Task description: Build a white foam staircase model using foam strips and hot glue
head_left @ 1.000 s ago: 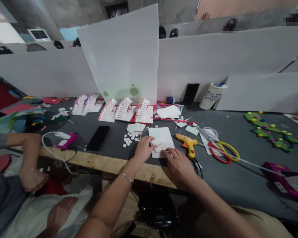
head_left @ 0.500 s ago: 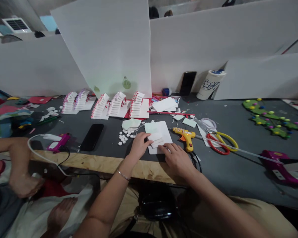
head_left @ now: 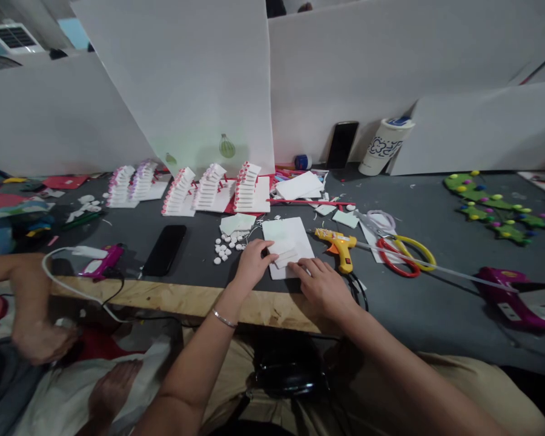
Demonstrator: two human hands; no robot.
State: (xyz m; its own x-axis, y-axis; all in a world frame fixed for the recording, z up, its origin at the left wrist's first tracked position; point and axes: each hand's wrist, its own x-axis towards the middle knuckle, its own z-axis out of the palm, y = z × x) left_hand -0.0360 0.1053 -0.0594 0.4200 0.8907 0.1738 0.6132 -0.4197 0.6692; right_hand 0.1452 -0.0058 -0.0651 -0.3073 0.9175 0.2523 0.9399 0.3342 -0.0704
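A white rectangular card (head_left: 300,231) lies flat on the grey table in front of me. On its lower part rests a small white piece (head_left: 285,258) that looks like layered strips of card or foam. My left hand (head_left: 253,264) pinches the left end of that piece between thumb and fingers. From the other side, my right hand (head_left: 322,283) rests with its fingers stretched out, fingertips touching the card beside the piece's right end. Small white pellets (head_left: 226,247) lie left of the card. A yellow glue gun (head_left: 340,247) lies just right of it.
Red-and-yellow-handled scissors (head_left: 404,255) and a purple device (head_left: 513,297) lie to the right. Stepped white models with red tips (head_left: 246,189) stand at the back. A black phone (head_left: 165,250) lies left. Another person's hand (head_left: 45,339) is at lower left.
The small white piece now looks lower and flatter on the card. Both hands keep nearly the same places around it. The whole view has shifted slightly.
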